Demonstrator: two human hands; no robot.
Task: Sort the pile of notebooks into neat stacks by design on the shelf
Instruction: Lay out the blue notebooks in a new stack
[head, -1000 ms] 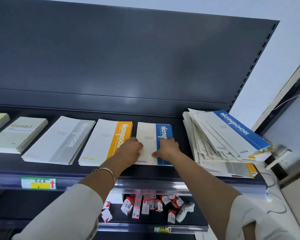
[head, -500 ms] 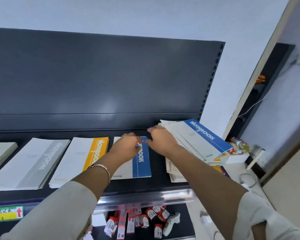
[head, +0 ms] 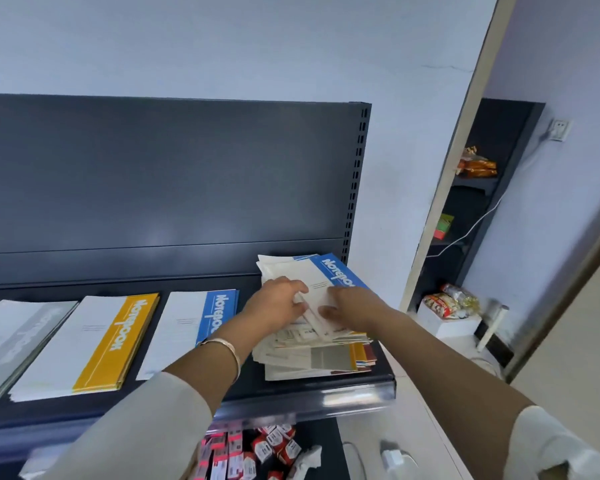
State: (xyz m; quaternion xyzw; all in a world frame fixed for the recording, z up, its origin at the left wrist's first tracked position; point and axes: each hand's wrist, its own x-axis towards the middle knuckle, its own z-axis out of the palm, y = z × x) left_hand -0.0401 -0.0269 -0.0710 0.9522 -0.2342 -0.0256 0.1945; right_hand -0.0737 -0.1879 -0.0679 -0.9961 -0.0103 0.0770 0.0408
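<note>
While the left hand (head: 274, 308) and the right hand (head: 355, 308) pinch a thin paper notebook (head: 321, 275) with blue "Notebook" band atop the untidy pile (head: 312, 358) at the right end of the shelf (head: 326, 382), a flat yellow-band stack (head: 94, 341) and a blue-band stack (head: 187, 327) lie left.

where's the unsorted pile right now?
Head view: the pile sits at the right end of the shelf, just right of the blue stack. The left hand and right hand grip it on top.
</note>
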